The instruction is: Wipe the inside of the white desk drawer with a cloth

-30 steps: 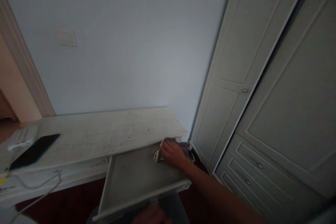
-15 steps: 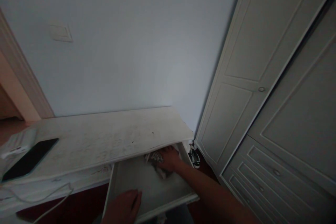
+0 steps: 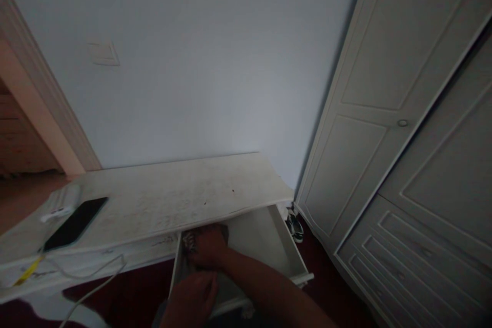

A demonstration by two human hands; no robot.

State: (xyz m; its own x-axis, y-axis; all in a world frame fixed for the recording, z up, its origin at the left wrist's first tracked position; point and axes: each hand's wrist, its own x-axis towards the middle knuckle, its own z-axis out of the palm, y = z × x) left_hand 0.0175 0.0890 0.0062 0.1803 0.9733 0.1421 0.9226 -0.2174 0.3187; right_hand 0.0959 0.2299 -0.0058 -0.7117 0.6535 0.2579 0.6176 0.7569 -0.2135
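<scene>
A white drawer (image 3: pixel 265 230) is pulled out from under a worn white desk (image 3: pixel 154 189). Inside it, at the back left, my right hand (image 3: pixel 209 246) presses a crumpled patterned cloth (image 3: pixel 189 242) against the bottom. The fingers are closed on the cloth and cover most of it. My left hand (image 3: pixel 192 294) is at the drawer's front left corner, its fingers curled over the edge and partly hidden in shadow. My right forearm crosses above the drawer's front.
On the desk's left lie a dark tablet (image 3: pixel 77 223) and a white power strip (image 3: pixel 61 202). A pale cable (image 3: pixel 96 287) hangs in front, near a yellow tag (image 3: pixel 28 271). Shoes (image 3: pixel 295 226) sit on the floor beside a tall wardrobe (image 3: pixel 361 148) at right.
My right hand has slid the cloth leftward inside the drawer, from the back right to the back left. My left hand stays at the front left corner. The view has shifted slightly.
</scene>
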